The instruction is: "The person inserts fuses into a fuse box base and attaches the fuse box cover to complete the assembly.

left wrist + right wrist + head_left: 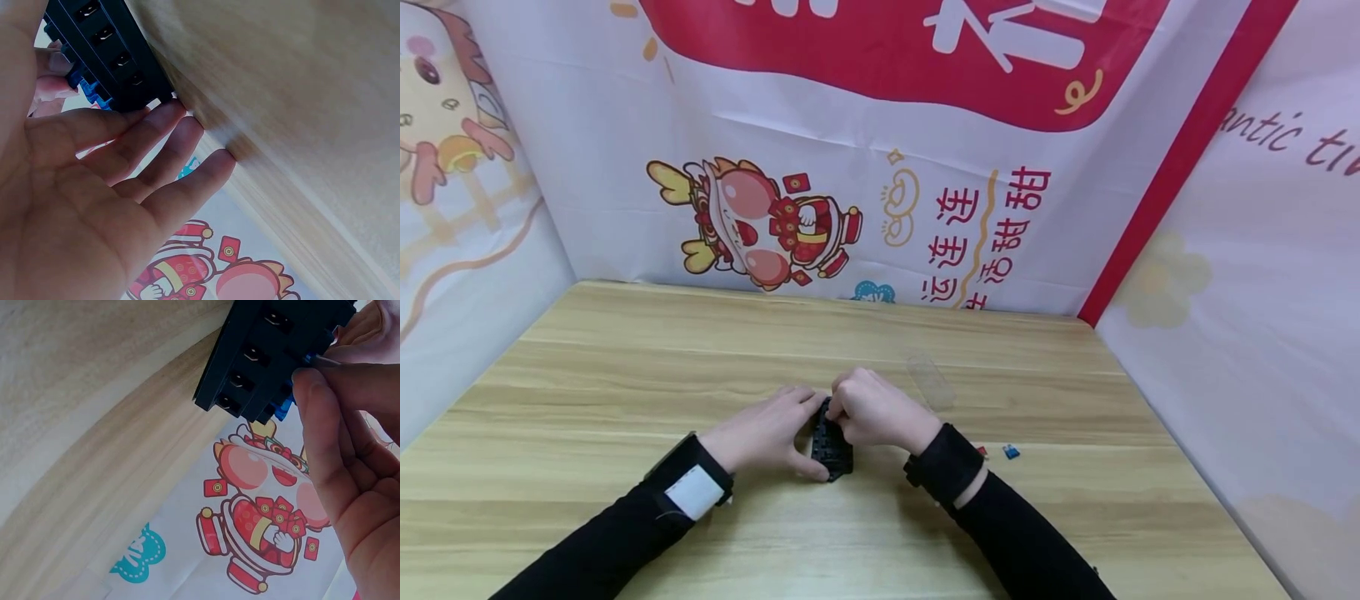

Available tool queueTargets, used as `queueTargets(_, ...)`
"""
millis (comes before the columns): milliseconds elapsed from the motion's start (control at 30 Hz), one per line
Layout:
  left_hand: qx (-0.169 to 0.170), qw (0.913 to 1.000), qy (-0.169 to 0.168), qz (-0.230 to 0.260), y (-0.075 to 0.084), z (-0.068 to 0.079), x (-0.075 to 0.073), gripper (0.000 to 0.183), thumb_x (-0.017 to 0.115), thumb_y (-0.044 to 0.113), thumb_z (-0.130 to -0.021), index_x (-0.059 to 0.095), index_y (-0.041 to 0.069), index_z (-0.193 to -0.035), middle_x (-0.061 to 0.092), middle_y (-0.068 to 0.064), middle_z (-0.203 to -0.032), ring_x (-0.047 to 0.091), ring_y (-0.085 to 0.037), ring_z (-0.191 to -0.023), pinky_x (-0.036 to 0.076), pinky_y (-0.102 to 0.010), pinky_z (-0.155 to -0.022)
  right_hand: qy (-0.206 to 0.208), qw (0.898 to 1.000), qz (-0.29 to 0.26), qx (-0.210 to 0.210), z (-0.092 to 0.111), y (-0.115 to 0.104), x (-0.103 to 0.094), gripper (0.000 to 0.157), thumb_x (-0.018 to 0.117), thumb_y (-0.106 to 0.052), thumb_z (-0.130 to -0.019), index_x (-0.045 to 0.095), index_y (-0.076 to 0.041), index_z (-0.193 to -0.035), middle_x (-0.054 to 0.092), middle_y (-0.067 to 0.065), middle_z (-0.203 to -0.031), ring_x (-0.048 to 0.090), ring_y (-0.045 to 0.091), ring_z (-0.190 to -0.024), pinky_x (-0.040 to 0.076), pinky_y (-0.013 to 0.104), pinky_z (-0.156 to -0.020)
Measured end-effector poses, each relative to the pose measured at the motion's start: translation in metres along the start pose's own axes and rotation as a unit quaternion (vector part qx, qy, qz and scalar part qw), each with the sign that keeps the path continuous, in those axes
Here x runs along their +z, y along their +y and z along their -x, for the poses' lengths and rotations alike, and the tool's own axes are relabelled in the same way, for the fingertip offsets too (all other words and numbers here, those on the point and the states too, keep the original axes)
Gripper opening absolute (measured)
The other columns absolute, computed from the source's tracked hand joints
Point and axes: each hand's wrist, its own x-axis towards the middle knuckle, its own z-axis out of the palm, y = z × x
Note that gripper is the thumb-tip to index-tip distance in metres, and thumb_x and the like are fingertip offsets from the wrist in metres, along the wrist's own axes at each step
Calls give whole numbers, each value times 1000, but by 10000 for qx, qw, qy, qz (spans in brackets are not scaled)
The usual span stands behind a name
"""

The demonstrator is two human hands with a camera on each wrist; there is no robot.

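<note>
A black fuse block (832, 446) with a row of slots along its side stands on the table between both hands. My left hand (772, 435) holds it, thumb at the near end and fingers at the far end. In the left wrist view the other fingers of that hand are spread, their tips by the tabletop. Over the block's top, my right hand (880, 412) pinches with thumb and forefinger at a small blue blade fuse (309, 359), mostly hidden by the fingertips. Another bit of blue (284, 409) shows in the block beside them.
To the right on the wooden table (625, 367) lie a blue fuse (1011, 451) and a red one (982, 452), close to the right wrist. A clear plastic piece (931, 382) lies behind the right hand. Printed cloth (820, 125) hangs beyond the table's back edge.
</note>
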Motion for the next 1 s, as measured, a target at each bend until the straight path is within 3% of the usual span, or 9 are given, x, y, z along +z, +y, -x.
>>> queueTargets(300,41,10000,66,-55,-1,0,0,94,73,64,-67,47,10,-139,48,-8,-133,42,-21,-120,38,-36,-97,99,9999,29,-20,-3,-1,3,25,56,8,-69,62,-15,-60,38,-5,-62,31,6,-58,27,11,-51)
queueTargets(533,77,9999,52,-42,-1,0,0,91,74,63,-68,47,10,-138,48,-9,-132,43,-22,-120,38,-36,-97,34,10000,-20,7,-4,-2,2,26,56,10,-69,62,-13,-59,40,-5,-63,32,6,-57,29,10,-50)
queueTargets(1000,135,9999,68,-22,-1,-1,1,88,74,62,-68,51,8,-133,50,-9,-129,44,-22,-118,39,-36,-96,26,9998,-78,200,-6,-4,2,33,54,10,-65,42,-17,-51,32,-5,-63,24,6,-55,19,13,-48)
